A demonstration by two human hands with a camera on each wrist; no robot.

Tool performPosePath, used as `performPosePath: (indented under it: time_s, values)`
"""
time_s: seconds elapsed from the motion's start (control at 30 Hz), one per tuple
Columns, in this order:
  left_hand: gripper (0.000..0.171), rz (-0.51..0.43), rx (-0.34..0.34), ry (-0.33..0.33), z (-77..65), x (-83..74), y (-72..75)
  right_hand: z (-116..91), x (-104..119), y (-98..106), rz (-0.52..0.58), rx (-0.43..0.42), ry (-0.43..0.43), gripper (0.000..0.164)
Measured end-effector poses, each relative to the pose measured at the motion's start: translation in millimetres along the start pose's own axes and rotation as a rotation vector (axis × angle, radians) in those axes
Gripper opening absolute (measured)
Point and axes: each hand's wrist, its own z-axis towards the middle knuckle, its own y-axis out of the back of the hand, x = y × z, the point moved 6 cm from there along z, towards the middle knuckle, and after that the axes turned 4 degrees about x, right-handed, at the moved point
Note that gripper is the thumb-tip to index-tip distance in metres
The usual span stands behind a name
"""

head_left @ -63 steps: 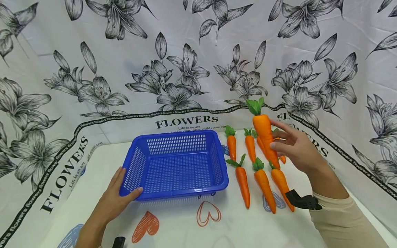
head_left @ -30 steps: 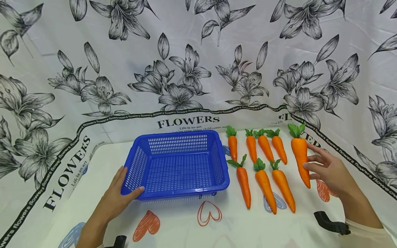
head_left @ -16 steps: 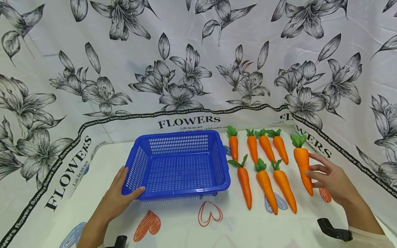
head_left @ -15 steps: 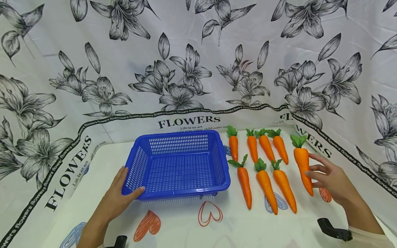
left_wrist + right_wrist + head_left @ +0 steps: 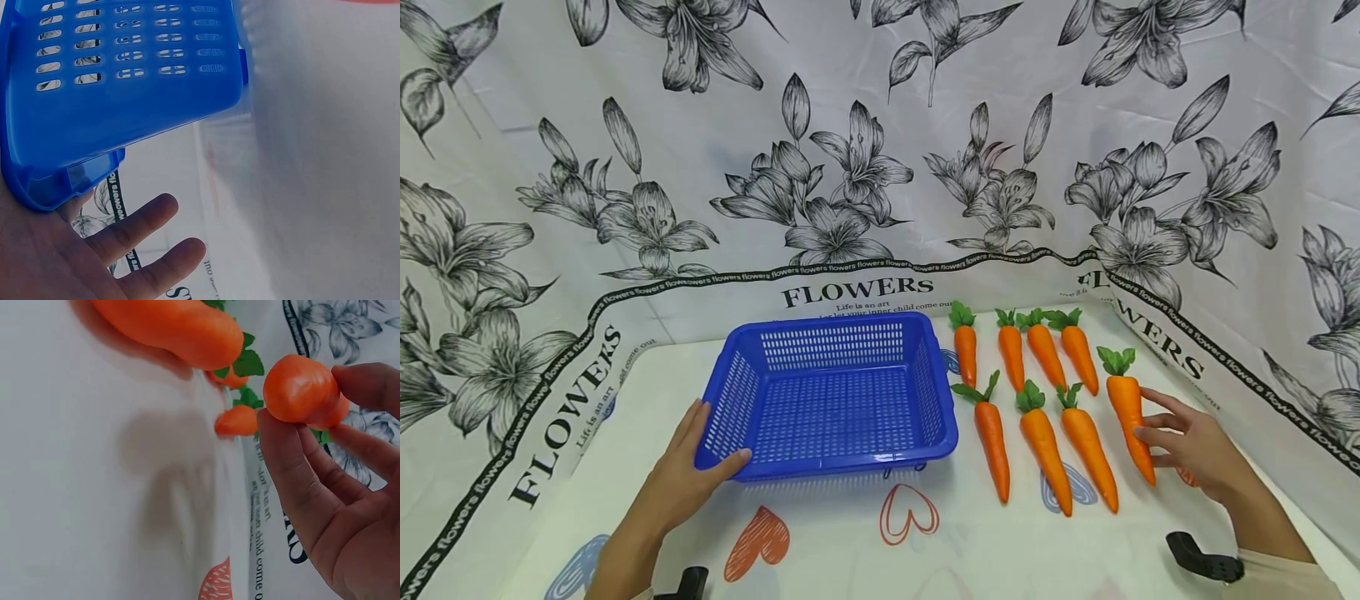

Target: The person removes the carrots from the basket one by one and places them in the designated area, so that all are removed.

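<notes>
On the left of the head view, my left hand [image 5: 679,482] holds the front left corner of a blue plastic basket [image 5: 842,467]. Its thumb lies over the rim and the fingers are along the outer side; in the left wrist view two fingers [image 5: 153,275] extend below the basket. My right hand [image 5: 1195,446] pinches an orange carrot [image 5: 1126,408] with green leaves between thumb and fingers, at the right end of the carrots. In the right wrist view this carrot [image 5: 297,390] is raised, with a shadow on the white cloth apart from it.
Between basket and right hand lie several carrots in two rows, a front row with a carrot [image 5: 1088,454] nearest the hand and a back row with another carrot [image 5: 1078,358]. A flower-printed curtain [image 5: 850,150] hangs behind the white, heart-patterned table [image 5: 820,550].
My right hand has carried its carrot from above the other carrots out to the right, then lowered it toward the table. The left hand has stayed at the basket corner.
</notes>
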Motion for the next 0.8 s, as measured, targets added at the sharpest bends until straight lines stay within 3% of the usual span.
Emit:
performPosePath:
  time_s: [0.33, 0.5, 0.8]
  values:
    - [0.107, -0.001, -0.018, -0.018, 1.9, -0.9, 0.6, 3.5, -22.2, -5.9, 0.086, 0.087, -0.068, 0.079]
    - [0.107, 0.001, -0.017, -0.011, 1.6, -0.1, 0.6, 5.6, -32.3, -9.0, 0.07, 0.101, -0.135, 0.083]
    - [0.107, -0.003, -0.017, -0.011, 0.4, -0.1, 1.6, 5.5, -32.7, -12.5, 0.024, 0.122, -0.177, 0.082]
